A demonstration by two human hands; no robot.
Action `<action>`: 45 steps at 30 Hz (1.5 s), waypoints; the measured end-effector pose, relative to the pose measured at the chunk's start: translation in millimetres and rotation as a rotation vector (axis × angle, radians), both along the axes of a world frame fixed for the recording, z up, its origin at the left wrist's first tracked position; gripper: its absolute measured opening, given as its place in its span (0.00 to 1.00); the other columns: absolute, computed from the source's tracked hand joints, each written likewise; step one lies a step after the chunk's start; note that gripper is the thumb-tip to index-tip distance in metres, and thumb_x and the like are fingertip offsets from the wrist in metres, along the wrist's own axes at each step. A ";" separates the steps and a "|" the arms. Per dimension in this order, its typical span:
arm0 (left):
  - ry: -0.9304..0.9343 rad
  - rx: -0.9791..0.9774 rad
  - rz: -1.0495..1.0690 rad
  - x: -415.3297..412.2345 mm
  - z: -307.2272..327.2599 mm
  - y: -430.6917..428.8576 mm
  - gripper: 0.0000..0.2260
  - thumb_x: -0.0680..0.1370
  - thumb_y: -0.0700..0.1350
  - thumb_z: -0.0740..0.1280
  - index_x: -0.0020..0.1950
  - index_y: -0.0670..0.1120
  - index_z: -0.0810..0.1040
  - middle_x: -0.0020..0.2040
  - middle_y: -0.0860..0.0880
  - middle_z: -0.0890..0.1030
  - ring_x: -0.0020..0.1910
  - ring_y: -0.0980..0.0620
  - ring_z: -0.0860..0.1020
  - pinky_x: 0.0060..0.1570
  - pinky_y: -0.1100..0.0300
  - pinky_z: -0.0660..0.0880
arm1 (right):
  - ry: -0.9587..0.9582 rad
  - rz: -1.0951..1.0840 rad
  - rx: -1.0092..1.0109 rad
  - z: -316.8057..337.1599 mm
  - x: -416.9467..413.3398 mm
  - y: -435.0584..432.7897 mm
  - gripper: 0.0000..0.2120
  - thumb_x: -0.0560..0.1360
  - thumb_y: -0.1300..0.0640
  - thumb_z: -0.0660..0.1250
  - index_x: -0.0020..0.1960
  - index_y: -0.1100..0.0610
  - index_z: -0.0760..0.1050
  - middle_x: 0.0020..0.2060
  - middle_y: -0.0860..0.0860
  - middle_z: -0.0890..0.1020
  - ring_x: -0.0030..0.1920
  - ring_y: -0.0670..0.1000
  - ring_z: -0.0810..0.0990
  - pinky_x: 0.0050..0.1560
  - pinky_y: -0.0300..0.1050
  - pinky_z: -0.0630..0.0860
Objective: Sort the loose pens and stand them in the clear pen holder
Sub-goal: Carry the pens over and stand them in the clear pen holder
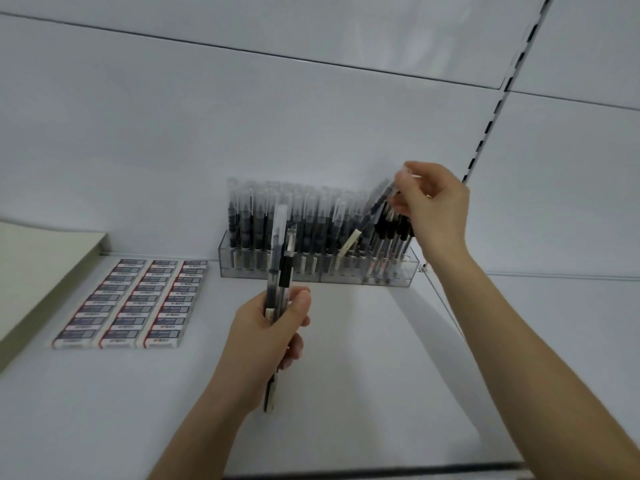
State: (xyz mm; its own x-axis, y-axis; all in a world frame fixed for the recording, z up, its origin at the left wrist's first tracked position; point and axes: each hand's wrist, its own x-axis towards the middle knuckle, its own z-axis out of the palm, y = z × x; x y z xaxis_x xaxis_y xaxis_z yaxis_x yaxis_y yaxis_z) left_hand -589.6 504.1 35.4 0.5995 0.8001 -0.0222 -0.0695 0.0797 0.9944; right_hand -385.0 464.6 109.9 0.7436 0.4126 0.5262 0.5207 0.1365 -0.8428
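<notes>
A clear pen holder (pixel 277 273) stands against the back wall of the white shelf, filled with several upright capped pens. My left hand (pixel 265 341) grips a small bundle of pens (pixel 278 258) upright in front of the holder. Over the holder's right end, my right hand (pixel 434 206) pinches the cap end of one pen (pixel 375 209). That pen slants down to the left, with its lower end among the standing pens.
Rows of boxed erasers (pixel 138 303) lie on the shelf at the left. A pale flat box (pixel 38 271) lies further left. A slotted metal upright (pixel 498 105) runs up the back wall at the right. The shelf's front edge (pixel 381 471) is near my forearms.
</notes>
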 end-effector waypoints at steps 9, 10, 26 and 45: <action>0.015 0.037 0.039 -5.9 -1.6 4.4 0.10 0.77 0.47 0.64 0.48 0.41 0.71 0.31 0.48 0.73 0.19 0.57 0.65 0.19 0.66 0.62 | -0.197 0.005 -0.107 -7.9 -2.3 25.3 0.10 0.77 0.58 0.64 0.56 0.58 0.77 0.38 0.41 0.78 0.37 0.45 0.82 0.47 0.48 0.80; 0.021 0.041 0.040 -6.9 -1.6 5.0 0.10 0.77 0.47 0.63 0.47 0.40 0.70 0.31 0.49 0.73 0.19 0.57 0.65 0.19 0.66 0.62 | -0.206 0.009 -0.114 -6.7 -2.6 26.1 0.10 0.77 0.58 0.64 0.56 0.58 0.77 0.38 0.41 0.78 0.38 0.47 0.82 0.47 0.49 0.80; -0.022 0.084 0.026 -6.1 -1.4 6.2 0.05 0.77 0.41 0.63 0.49 0.40 0.75 0.32 0.48 0.72 0.23 0.58 0.68 0.21 0.67 0.66 | -0.331 0.050 -0.292 -40.1 -6.6 29.3 0.12 0.76 0.58 0.65 0.57 0.63 0.77 0.44 0.54 0.82 0.45 0.52 0.80 0.54 0.54 0.77; -0.086 0.049 0.049 -2.9 1.0 4.6 0.03 0.76 0.38 0.65 0.43 0.43 0.78 0.26 0.50 0.76 0.24 0.57 0.73 0.25 0.66 0.72 | -0.186 0.082 -0.366 -35.3 -1.7 27.0 0.12 0.77 0.57 0.63 0.60 0.59 0.71 0.38 0.46 0.78 0.39 0.46 0.80 0.51 0.44 0.78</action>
State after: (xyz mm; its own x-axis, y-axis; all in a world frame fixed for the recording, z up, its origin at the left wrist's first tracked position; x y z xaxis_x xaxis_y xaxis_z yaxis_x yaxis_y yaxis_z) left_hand -592.5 508.7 36.4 0.5574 0.8276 0.0671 -0.1570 0.0258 0.9873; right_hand -386.8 491.6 74.6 0.6061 0.6517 0.4560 0.6688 -0.1072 -0.7357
